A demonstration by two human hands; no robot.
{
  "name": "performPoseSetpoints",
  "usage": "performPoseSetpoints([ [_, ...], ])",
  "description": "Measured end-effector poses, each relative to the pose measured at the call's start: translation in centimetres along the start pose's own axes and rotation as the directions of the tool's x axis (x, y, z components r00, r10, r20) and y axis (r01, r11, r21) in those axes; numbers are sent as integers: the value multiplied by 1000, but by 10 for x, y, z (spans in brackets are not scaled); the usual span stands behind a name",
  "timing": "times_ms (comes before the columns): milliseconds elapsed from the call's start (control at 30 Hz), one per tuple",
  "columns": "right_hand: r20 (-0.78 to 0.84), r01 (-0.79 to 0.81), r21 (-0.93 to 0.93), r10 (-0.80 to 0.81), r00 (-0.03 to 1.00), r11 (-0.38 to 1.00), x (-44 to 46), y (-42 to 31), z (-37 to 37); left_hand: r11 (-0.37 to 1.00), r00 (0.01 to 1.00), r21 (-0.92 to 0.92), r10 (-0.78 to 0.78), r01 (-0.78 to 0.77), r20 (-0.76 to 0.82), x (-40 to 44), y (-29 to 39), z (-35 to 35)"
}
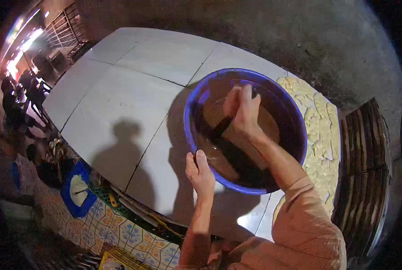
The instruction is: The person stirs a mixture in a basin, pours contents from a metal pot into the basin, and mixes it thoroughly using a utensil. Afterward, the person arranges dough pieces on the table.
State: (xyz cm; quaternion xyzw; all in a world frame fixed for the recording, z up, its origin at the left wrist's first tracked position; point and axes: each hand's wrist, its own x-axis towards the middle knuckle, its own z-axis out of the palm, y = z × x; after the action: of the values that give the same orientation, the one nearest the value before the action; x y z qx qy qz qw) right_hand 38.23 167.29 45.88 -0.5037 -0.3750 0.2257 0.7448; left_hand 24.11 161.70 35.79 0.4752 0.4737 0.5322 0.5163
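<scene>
A large blue-purple basin [300, 135] with brown liquid inside stands on a white tiled table [133, 90]. My left hand [200, 173] grips the basin's near left rim, fingers bent over the edge. Over the liquid, inside the basin's outline, my right hand [246, 108] is closed; a dark thing shows at its fingers, too blurred to name. Right of the basin, a pale yellow lumpy mass [320, 135] is spread on the tabletop.
Stacked dark trays or boards [363, 171] stand beyond the table's right edge. At the far left sits a person [45, 166] near a blue container [79, 189] with white contents. A yellow crate [120, 261] lies at the bottom on the patterned floor.
</scene>
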Motion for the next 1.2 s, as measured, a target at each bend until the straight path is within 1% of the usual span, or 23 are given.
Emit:
performPoseSetpoints([
  [67, -257, 164, -56, -173, 951, 985, 37, -11, -7, 998, 1000, -58, 2, -2, 4, 1, 9, 0],
  [100, -209, 264, 107, -238, 949, 959, 45, -15, -20, 1000, 1000, 21, 10, -9, -13, 1, 16, 0],
  [133, -165, 249, 285, -208, 964, 926, 45, -25, -25, 1000, 999, -3, 25, -25, -43, 5, 11, 1],
  [200, -102, 176, 451, -145, 984, 875, 29, -41, -29, 999, 998, -33, 31, -32, -59, 4, -8, 3],
  [233, -184, 176, 393, -110, 977, 902, 14, -47, -18, 1000, 999, 29, 9, -8, -31, 1, 10, 1],
  [267, -96, 202, 386, -179, 979, 900, 11, -34, -23, 1000, 999, 7, -7, 7, -34, 1, 7, 2],
  [333, -185, 94, 111, -72, 980, 989, 4, 0, -8, 999, 998, -40, -31, 29, -48, 1, 6, 4],
  [433, -159, 60, 60, -49, 986, 996, 17, 1, -8, 1000, 1000, -21, 3, -4, -29, -1, 11, 4],
  [467, -132, 116, 63, -107, 985, 991, 24, 5, -12, 1000, 1000, -28, 2, -3, -15, 0, 8, 2],
  [500, -121, 102, 68, -93, 988, 993, 24, 3, -13, 996, 995, 71, 65, -60, -77, 1, 6, 4],
  [533, -107, 87, 68, -79, 991, 994, 23, 0, -12, 998, 998, 38, 44, -42, -55, 2, 6, 3],
  [633, 13, 175, 78, -176, 984, 982, 0, 2, -5, 996, 1000, -83, -22, 21, -12, 1, 3, 3],
  [667, -63, 140, 92, -135, 989, 986, -12, 16, -2, 997, 1000, -82, -14, 13, -7, 1, -2, 2],
  [700, 147, 212, 66, -220, 964, 975, -25, 7, -5, 997, 1000, -83, -2, 2, -2, 2, -6, 2],
  [733, 354, 286, 56, -287, 890, 957, -35, -3, -8, 996, 1000, -84, 10, -9, 1, 3, -4, 2],
  [767, 363, 223, 70, -233, 902, 972, -38, -5, -10, 995, 1000, -96, -13, 14, 6, 1, 1, 2],
  [800, 189, 100, 67, -111, 976, 993, -33, -4, -7, 998, 1000, -65, -7, 7, -6, 0, 8, 2],
  [867, -128, 36, 59, -28, 991, 998, -9, -14, -6, 1000, 1000, 4, 8, -8, -20, -1, 15, 2],
  [933, -156, 90, 76, -78, 985, 993, 2, -16, -14, 999, 1000, 31, 13, -13, -28, 1, 12, 2],
  [1000, -83, 217, 213, -204, 975, 953, -3, -18, -20, 998, 999, 68, -11, 14, -44, 1, 7, 2],
  [1067, -148, 116, 162, -92, 985, 980, -19, -20, -8, 992, 999, -118, -32, 33, 7, 1, -2, 2],
  [1133, -4, 120, 56, -120, 993, 991, -24, 1, -8, 999, 1000, -47, -25, 24, -17, 0, 8, 5],
  [1200, -24, 54, 53, -52, 998, 997, -9, -4, -2, 999, 1000, -40, 9, -10, -25, 0, 7, 4],
])
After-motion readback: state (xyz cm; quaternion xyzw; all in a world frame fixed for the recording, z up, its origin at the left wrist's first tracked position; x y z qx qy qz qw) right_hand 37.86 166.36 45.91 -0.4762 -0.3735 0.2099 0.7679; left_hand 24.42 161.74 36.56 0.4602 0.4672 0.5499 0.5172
